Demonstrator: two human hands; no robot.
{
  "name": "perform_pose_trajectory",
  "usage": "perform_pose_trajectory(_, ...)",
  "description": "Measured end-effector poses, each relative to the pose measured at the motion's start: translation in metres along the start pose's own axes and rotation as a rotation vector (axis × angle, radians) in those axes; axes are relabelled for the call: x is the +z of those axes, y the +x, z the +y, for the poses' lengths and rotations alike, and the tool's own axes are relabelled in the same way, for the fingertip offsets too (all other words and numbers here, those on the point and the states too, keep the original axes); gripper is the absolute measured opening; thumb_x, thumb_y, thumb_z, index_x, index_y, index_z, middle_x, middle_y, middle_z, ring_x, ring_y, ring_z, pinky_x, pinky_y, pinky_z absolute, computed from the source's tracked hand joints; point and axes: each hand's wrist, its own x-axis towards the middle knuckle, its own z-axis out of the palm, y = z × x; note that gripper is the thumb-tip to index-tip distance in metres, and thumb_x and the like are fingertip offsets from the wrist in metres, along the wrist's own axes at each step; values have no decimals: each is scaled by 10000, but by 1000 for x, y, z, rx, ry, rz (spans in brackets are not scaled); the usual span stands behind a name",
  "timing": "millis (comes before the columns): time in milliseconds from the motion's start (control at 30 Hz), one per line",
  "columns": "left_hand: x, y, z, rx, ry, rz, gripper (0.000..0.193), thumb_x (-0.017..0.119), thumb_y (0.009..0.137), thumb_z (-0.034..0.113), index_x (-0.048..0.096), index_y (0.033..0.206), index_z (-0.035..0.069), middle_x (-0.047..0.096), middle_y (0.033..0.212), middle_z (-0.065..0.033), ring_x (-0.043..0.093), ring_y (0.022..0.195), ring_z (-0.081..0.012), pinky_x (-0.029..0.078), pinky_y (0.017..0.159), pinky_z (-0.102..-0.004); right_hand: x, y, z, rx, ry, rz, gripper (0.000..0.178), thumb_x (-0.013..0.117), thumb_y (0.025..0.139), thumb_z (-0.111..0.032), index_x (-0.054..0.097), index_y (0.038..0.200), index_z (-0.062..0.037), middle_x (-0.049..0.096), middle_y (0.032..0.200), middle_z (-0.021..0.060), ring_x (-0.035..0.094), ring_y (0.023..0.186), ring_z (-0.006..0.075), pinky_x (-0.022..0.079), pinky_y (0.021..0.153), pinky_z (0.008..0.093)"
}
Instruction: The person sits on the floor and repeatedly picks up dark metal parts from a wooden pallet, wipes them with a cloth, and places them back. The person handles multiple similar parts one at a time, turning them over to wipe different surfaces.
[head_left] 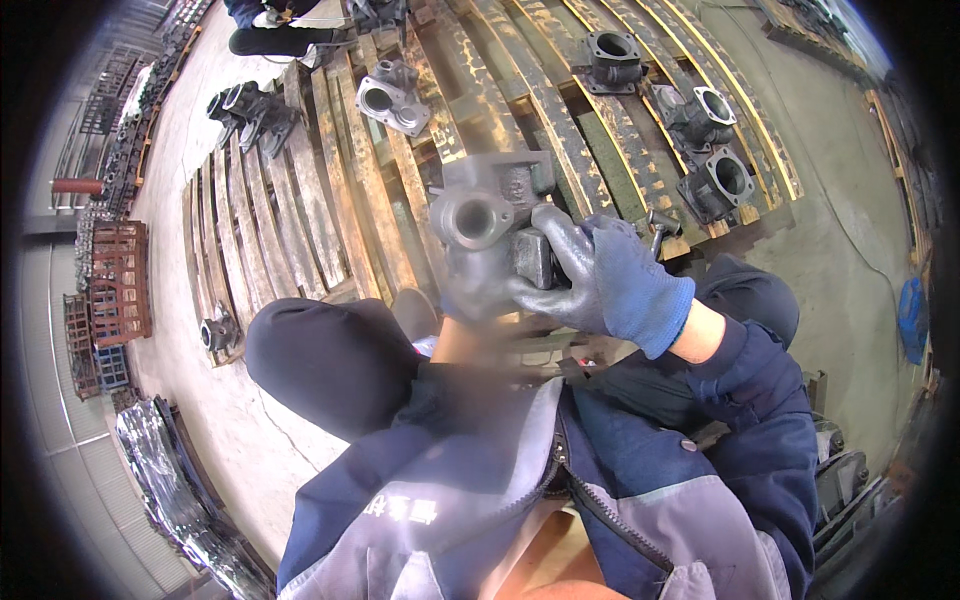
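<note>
1. a dark grey metal casting point(490, 228) with a round bore is held up over the slatted wooden pallet point(327, 190), toward the pallet's near edge, with the bore facing upward.
2. the right hand point(625, 285), in a glove with a blue cuff and a darker coated palm, grips the casting from its right side; thumb and forefinger are bent around the blocky part beside the bore.
3. the left hand point(468, 303) is blurred and mostly hidden low on the casting's left side, so i cannot tell how its fingers stand.
4. the person's dark-trousered knees, left knee point(330, 365) and right knee point(765, 300), flank the work at the near edge.
5. near the pallet's right edge sit three more castings: a square-flanged one point(612, 65) farther off, a middle one point(695, 118) with a pale flange face, and a nearer one point(717, 187) close to the near right corner.
6. a short t-shaped metal piece point(660, 230) lies by the near edge, left of that corner.
7. toward the far left, a flat-flanged casting point(395, 105) rests on the slats, and a dark casting cluster point(250, 115) stands by the left edge.
8. a small casting point(220, 333) sits at the near left corner.
9. another person point(285, 38), in dark clothing, is beyond the pallet's far left part.
</note>
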Motion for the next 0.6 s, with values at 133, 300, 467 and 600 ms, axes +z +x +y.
perform_pose_trajectory(133,3,0,3,-38,-54,-15,435,655,876,91,524,1282,5,588,1249,-141,620,1089,-249,523,929,-357,-2,8,5,28,212,42,597,774,767,-380,553,1195,-27,649,737,196,656,696,397,521,596,449)
perform_pose_trajectory(300,4,2,4,-59,-104,-18,421,633,894,105,521,1287,5,587,1249,-145,621,1090,-250,524,932,-357,4,7,9,54,203,92,546,781,766,-342,583,1169,-30,655,812,196,654,646,365,514,547,397)
perform_pose_trajectory(467,5,-3,4,-112,-160,20,408,612,912,119,517,1292,5,587,1249,-149,621,1090,-251,525,935,-356,18,-6,0,-300,-82,165,589,815,719,-351,598,1098,44,602,973,189,581,578,286,498,551,365)
perform_pose_trajectory(600,-1,-12,-1,-224,-323,103,398,595,926,130,515,1296,5,586,1249,-152,622,1090,-252,525,937,-356,26,-16,-3,-339,23,209,723,831,704,-389,526,1128,110,600,986,217,624,726,325,513,643,406)
